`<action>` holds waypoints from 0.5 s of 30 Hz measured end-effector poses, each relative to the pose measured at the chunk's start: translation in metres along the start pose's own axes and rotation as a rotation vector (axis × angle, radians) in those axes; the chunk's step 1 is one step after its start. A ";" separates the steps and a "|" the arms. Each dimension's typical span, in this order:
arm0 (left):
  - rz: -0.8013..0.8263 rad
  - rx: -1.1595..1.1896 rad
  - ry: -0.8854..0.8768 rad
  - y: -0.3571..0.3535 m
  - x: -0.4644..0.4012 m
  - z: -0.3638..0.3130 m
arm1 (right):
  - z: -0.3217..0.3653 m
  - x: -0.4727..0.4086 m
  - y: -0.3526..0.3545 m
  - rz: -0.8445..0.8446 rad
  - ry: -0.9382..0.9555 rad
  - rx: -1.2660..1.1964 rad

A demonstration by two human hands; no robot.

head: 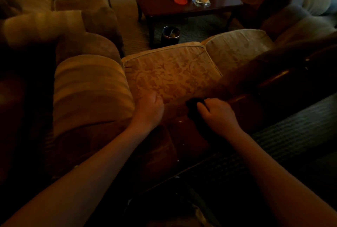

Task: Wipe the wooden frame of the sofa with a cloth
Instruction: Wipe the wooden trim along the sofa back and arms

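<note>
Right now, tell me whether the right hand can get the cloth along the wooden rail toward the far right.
Probably yes. The right hand already presses the dark cloth on the wooden rail, and nothing visible lies on the rail's top. The left hand rests on the floral cushion, clear of that path.

— Where are the arms?

— Both bare forearms reach forward and down from the lower corners, converging toward the middle.

— The left hand (150, 106)?

— Knuckles up, fingers curled downward, pressed flat at the fingertips.

— And the right hand (218, 112)?

— Just beside the left, back of the hand upward, fingers (201, 107) curled closed over something dark.
</note>
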State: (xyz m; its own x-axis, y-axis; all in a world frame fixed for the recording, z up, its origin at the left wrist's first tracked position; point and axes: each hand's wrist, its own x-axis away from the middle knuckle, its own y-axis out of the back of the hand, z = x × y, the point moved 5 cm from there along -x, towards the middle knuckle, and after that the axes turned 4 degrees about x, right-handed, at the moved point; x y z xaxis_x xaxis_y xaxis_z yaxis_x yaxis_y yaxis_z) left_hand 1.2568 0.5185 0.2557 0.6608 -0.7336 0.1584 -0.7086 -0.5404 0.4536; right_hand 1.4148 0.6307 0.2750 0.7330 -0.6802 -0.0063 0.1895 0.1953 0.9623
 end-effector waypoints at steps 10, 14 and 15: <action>0.217 0.076 -0.143 0.022 0.000 0.001 | 0.069 0.081 -0.013 -0.316 -0.049 0.051; 0.291 0.092 -0.050 0.052 -0.001 0.023 | 0.053 0.044 -0.001 -0.211 -0.344 0.061; 0.305 0.085 -0.022 0.057 0.000 0.030 | 0.068 0.038 -0.002 -0.162 -0.312 0.086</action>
State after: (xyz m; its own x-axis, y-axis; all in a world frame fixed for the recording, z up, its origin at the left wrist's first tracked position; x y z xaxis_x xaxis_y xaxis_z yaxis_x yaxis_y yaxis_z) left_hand 1.2094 0.4755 0.2554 0.4099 -0.8754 0.2562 -0.8920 -0.3260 0.3132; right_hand 1.3977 0.5566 0.2910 0.4605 -0.8831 -0.0897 0.2211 0.0163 0.9751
